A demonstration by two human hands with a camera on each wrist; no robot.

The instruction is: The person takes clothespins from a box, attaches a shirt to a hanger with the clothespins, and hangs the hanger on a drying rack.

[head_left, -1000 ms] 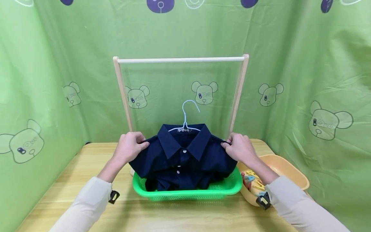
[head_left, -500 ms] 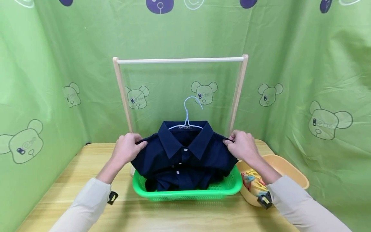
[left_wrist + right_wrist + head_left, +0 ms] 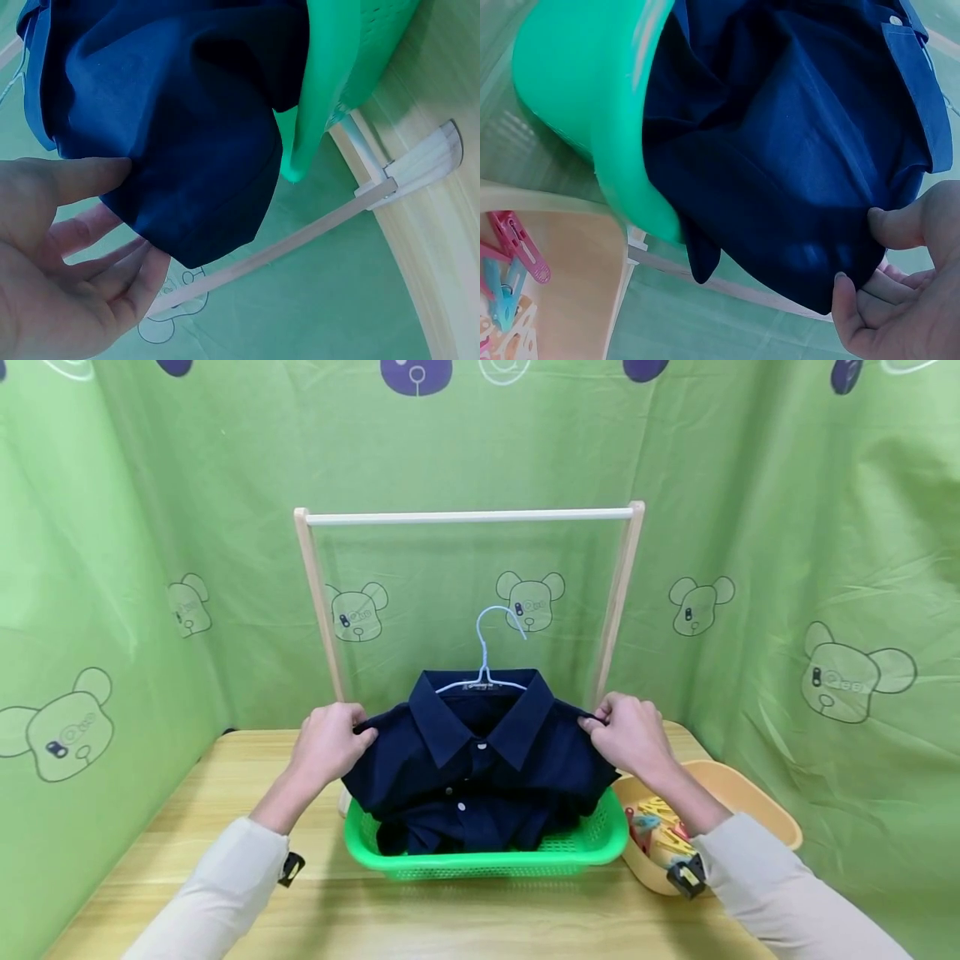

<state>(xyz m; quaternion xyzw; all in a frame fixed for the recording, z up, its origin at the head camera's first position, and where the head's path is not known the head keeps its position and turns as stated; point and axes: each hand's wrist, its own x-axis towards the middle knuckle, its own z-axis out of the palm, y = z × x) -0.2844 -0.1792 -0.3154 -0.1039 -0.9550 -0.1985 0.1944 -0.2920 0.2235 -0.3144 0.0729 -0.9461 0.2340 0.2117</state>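
A navy button-up shirt [image 3: 480, 777] with a pointed collar and white buttons hangs on a thin pale wire hanger [image 3: 483, 652], whose hook sticks up out of the neck. My left hand [image 3: 327, 742] pinches the shirt at one shoulder, and my right hand [image 3: 628, 733] pinches it at the other, stretching it between them. The lower part of the shirt lies bunched in a green plastic basket [image 3: 487, 860]. In the left wrist view, the thumb presses the navy cloth [image 3: 202, 150] with the fingers behind it. The right wrist view shows thumb and fingers gripping the other shoulder seam.
Behind the basket stands a rack with a white rail [image 3: 468, 517] and wooden posts [image 3: 619, 602]. An orange container [image 3: 738, 789] at the right holds several colourful clothespins [image 3: 660, 827]. A green curtain [image 3: 225, 485] surrounds the wooden table [image 3: 225, 777].
The shirt's collar and the hanger have risen slightly, and the hanger hook has shifted a little right. Both hands keep their hold at the shoulders, the right one slightly higher.
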